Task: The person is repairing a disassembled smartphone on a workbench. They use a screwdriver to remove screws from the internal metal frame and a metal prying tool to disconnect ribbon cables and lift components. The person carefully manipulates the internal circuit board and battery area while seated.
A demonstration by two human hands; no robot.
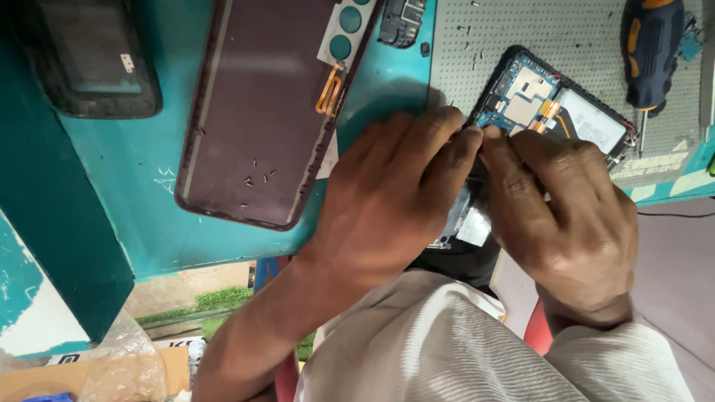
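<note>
Both hands, left hand [387,201] and right hand [566,216], pinch fingertips closed on an opened phone [551,112] beside a back cover [261,112] and screwdriver [652,52].

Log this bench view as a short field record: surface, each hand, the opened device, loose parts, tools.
surface: teal workbench with a grey perforated mat
left hand: left hand fingertips pressed on the edge of the opened phone
right hand: right hand fingertips on the same edge, touching the left fingertips
opened device: back off, blue circuit board and battery exposed, lying on the mat
loose parts: dark rear cover inside-up with small screws in it
tools: blue and orange screwdriver beside the phone
other: black case at far left
</note>
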